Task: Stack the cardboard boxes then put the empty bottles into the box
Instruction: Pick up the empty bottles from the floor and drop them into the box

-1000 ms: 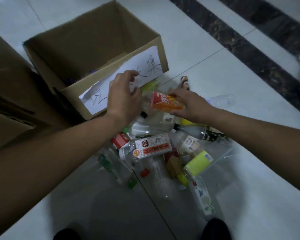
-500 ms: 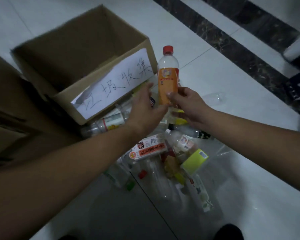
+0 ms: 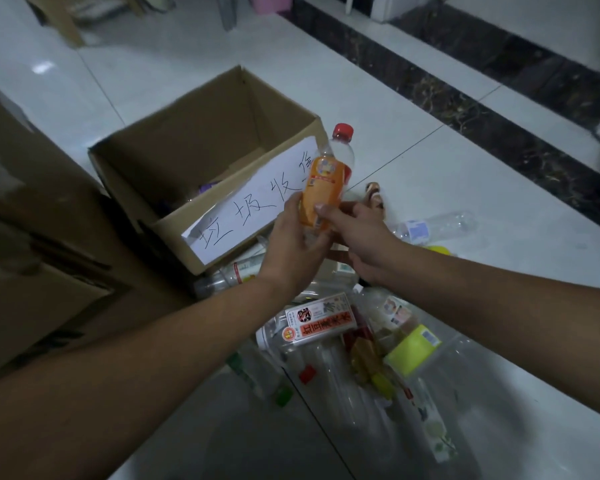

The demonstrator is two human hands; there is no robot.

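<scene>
Left hand (image 3: 291, 249) and right hand (image 3: 362, 242) grip an orange bottle (image 3: 321, 190) beside the part-filled box (image 3: 205, 133).

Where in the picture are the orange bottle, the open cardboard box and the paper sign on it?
orange bottle (image 3: 321, 192): head view, on its orange label.
cardboard box (image 3: 187, 133): head view, on its far inner wall.
paper sign (image 3: 253, 204): head view, on the middle of the white sheet.

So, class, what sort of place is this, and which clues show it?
Probably an indoor room or lobby: glossy white floor tiles with a dark marble strip, a hand-labelled cardboard box, and empty bottles heaped beside it.
</scene>
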